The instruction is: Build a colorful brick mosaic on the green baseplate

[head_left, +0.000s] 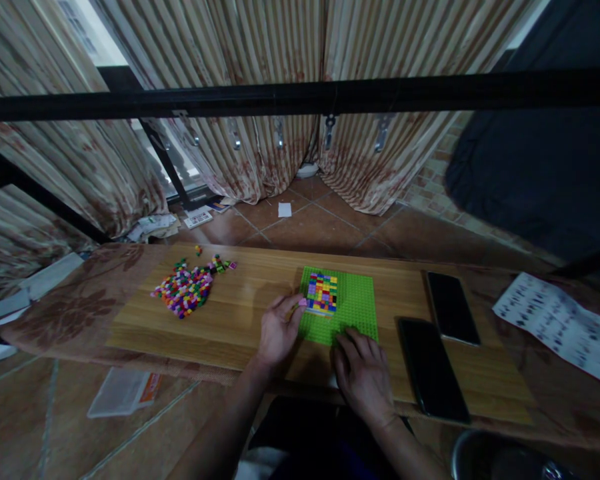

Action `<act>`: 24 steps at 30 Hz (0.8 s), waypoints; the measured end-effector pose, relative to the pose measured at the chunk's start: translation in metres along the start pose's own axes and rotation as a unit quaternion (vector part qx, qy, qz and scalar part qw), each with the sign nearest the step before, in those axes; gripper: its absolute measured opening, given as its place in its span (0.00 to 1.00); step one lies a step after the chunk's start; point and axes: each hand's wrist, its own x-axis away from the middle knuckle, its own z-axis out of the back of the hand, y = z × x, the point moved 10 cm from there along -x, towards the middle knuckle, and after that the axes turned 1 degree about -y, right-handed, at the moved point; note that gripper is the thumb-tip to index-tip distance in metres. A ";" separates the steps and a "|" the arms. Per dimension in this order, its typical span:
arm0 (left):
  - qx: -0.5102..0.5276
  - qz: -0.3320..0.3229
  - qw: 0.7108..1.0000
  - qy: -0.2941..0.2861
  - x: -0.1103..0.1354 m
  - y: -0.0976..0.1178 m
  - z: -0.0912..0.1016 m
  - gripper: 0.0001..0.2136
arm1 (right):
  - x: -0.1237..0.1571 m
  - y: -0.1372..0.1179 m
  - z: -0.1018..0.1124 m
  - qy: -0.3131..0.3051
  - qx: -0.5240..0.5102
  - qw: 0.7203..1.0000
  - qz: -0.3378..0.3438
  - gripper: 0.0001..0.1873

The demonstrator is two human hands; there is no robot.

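A bright green studded baseplate point(357, 300) lies on the wooden board in front of me. On its left half sits a block of small multicoloured bricks point(323, 291), set close together in rows. My left hand point(279, 328) pinches a small pink toy brick point(303, 303) between thumb and forefinger, at the left edge of the brick block. My right hand point(363, 370) rests on the plate's front edge, palm down, fingers apart and slightly bent, with nothing seen in it. To the left lies a loose heap of small coloured bricks point(185, 290).
Two dark phone-like slabs point(433, 370) lie on the right of the wooden board point(250, 287). A printed sheet point(563, 327) is beyond them on the cloth. A black bar point(300, 99) with clips crosses ahead. A clear plastic box point(117, 392) is on the floor.
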 end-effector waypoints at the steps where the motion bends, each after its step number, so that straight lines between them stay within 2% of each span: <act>1: 0.011 0.007 1.000 0.004 0.001 -0.002 0.000 0.10 | 0.000 0.000 0.000 0.001 -0.002 1.000 0.000 0.15; 7: 0.075 0.038 0.996 0.016 0.002 -0.006 -0.005 0.10 | 0.000 0.002 -0.002 -0.008 -0.006 1.000 -0.001 0.15; 11: 0.090 0.032 0.995 0.026 0.004 -0.003 -0.009 0.11 | 0.001 0.002 -0.003 -0.007 -0.003 1.000 0.002 0.15; 18: 0.074 0.020 0.996 0.054 0.008 0.001 -0.016 0.12 | 0.000 0.001 -0.002 -0.002 -0.003 1.000 0.006 0.15; 24: 0.006 0.015 0.997 0.076 0.014 0.001 -0.021 0.13 | 0.001 0.001 -0.002 -0.002 -0.001 1.000 0.006 0.15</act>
